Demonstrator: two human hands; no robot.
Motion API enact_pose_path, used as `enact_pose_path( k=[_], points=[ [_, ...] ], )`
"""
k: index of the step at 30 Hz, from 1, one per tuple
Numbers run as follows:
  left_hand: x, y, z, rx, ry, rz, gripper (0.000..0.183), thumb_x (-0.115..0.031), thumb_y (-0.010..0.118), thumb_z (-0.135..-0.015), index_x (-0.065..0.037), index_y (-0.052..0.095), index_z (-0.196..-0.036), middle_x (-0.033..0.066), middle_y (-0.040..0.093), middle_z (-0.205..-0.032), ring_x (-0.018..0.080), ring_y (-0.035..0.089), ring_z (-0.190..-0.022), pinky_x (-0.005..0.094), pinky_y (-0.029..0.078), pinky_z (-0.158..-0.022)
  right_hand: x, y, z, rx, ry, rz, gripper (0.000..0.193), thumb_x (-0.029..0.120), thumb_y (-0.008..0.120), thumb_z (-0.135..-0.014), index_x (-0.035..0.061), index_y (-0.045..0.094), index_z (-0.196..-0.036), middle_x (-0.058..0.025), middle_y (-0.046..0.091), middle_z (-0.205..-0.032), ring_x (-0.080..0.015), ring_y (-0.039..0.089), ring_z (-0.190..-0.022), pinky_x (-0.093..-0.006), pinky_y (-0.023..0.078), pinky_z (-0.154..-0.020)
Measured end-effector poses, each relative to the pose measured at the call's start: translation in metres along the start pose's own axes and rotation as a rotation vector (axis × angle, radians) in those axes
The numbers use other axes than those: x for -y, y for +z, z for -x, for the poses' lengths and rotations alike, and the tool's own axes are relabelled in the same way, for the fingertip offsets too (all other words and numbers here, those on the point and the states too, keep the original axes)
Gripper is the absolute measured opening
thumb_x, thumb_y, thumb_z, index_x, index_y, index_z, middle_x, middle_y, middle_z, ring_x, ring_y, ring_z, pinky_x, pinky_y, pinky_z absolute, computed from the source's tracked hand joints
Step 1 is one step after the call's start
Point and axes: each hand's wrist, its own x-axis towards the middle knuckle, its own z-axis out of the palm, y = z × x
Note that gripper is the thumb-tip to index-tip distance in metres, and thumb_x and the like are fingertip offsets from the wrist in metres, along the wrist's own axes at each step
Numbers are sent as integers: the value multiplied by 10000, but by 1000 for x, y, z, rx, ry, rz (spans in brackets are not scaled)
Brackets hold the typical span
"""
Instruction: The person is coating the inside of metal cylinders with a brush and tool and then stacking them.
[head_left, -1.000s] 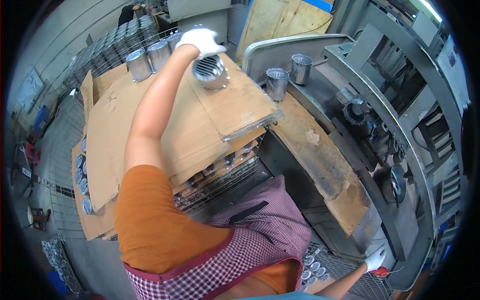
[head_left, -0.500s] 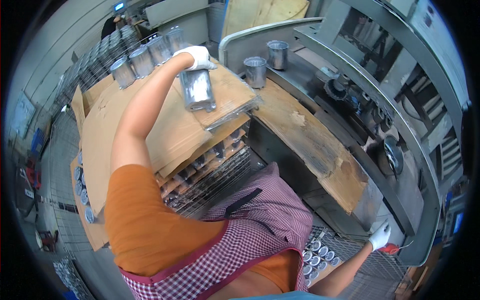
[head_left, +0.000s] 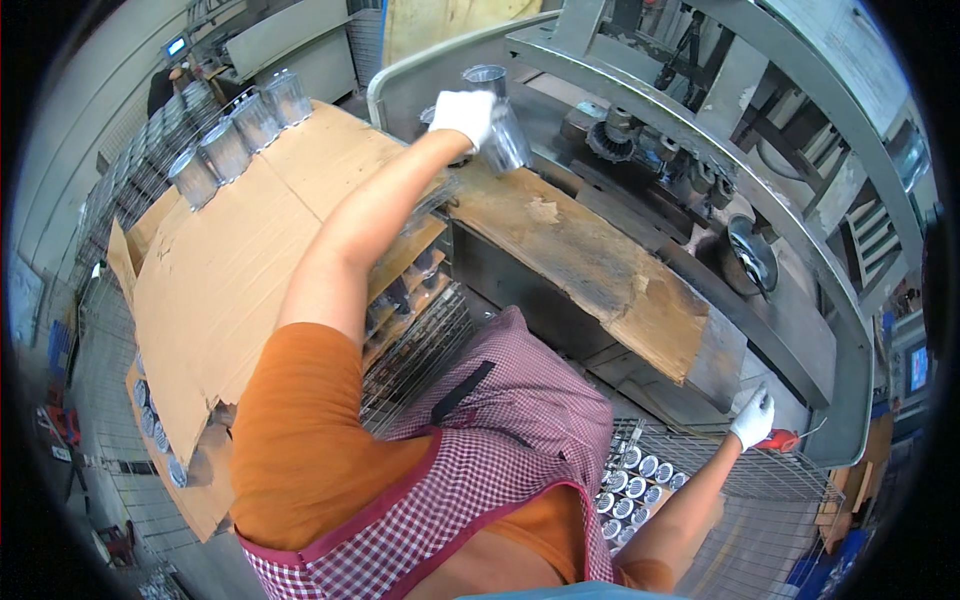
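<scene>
My left hand [head_left: 465, 117], in a white glove, is closed on a shiny metal can [head_left: 507, 143], held tilted above the far end of the worn cardboard strip [head_left: 590, 255]. Just behind it, another metal can [head_left: 486, 78] stands on the machine bed, partly hidden. My right hand [head_left: 753, 418], gloved too, is at the machine's near right corner with its fingers curled; what they hold, if anything, is hidden. Close beside that wrist is a red handle [head_left: 780, 440] with a thin hooked wire.
On the left, several metal cans [head_left: 222, 151] line the far edge of a cardboard-topped stack [head_left: 250, 270]. The machine's heavy frame [head_left: 700, 130] rises at right, with a bowl [head_left: 748, 258] on its bed. A wire basket [head_left: 765, 480] and several round-ended parts [head_left: 637, 487] are below.
My left hand has carried the can rightward, off the cardboard-topped stack and over to the machine bed. My right hand stays beside the red handle. The whole view has shifted.
</scene>
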Motion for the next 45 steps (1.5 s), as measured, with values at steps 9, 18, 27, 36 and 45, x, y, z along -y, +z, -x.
enact_pose_path(
  k=[9, 18, 27, 36, 45],
  points=[
    [-70, 45, 21, 51, 54, -115, 313, -361, 566, -850, -146, 674, -1050, 132, 664, -1042, 321, 624, -982, 473, 464, -818, -7, 8, -2, -46, 55, 0, 498, 493, 535, -901, 40, 684, -1045, -176, 678, -1022, -353, 639, -925, -392, 488, -813],
    [-130, 132, 93, -14, 70, 310, 569, -344, 613, -830, -216, 455, -1362, 169, 417, -1376, 363, 470, -1160, 489, 387, -891, -25, 12, -14, 48, 80, 67, 503, 498, 517, -918, 72, 656, -1147, -110, 672, -1102, -288, 643, -981, -343, 494, -840],
    [-128, 155, 89, -116, 53, 328, 510, -329, 606, -831, -173, 507, -1306, 147, 480, -1302, 323, 487, -1108, 456, 383, -864, -37, 27, -15, -134, -38, 159, 396, 464, 571, -898, 114, 695, -1036, -50, 692, -974, -225, 654, -856, -304, 503, -728],
    [-129, 158, 93, -402, 89, 338, 346, -293, 591, -839, -131, 611, -1144, 117, 557, -1130, 297, 524, -1028, 424, 388, -808, -44, 31, -7, -453, -342, 90, 337, 433, 648, -862, 107, 734, -864, -29, 708, -782, -206, 655, -660, -327, 515, -575],
    [-129, 161, 89, -276, 71, 348, 349, -330, 575, -860, -121, 612, -1137, 100, 567, -1093, 283, 527, -1007, 428, 384, -819, -33, 25, -2, -458, -282, 147, 357, 446, 661, -849, 100, 738, -803, -37, 694, -720, -208, 640, -614, -339, 497, -524]
  ],
)
